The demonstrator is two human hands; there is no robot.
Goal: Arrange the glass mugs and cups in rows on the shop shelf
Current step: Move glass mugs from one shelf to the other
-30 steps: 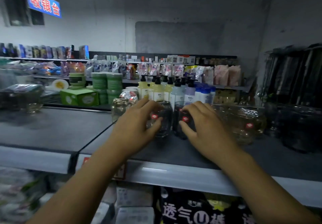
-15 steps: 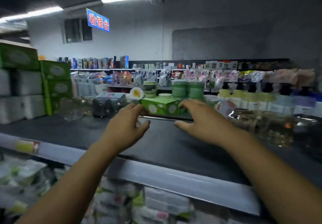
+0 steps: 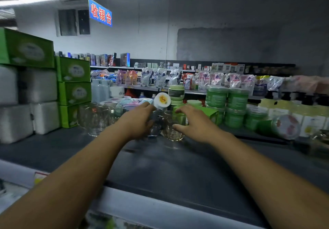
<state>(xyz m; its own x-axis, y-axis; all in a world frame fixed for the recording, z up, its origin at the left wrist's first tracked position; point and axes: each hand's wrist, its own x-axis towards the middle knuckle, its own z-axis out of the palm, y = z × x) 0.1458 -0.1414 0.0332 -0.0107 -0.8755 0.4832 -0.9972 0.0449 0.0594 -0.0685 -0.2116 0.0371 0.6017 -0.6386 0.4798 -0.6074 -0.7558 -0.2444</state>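
Note:
Two clear glass cups stand side by side in the middle of the dark shelf (image 3: pixel 160 171). My left hand (image 3: pixel 137 123) curls round the left cup (image 3: pixel 155 127). The right cup (image 3: pixel 172 133) is held by my right hand (image 3: pixel 195 123), fingers over its rim and thumb on its side. The two cups almost touch. Further left stands a group of clear glass mugs (image 3: pixel 96 120), with another mug (image 3: pixel 114 112) behind them, apart from both hands.
Green boxes (image 3: pixel 73 80) and white wrapped packs (image 3: pixel 37 86) are stacked at the left end. Green jars (image 3: pixel 236 111), a green box (image 3: pixel 210 113) and pump bottles (image 3: pixel 302 116) line the back right. A blurred glass item (image 3: pixel 320 139) sits far right.
My hands let go of two dark glasses at the right, swung left across the shelf empty, and now close round two clear cups in the middle. The view turned left.

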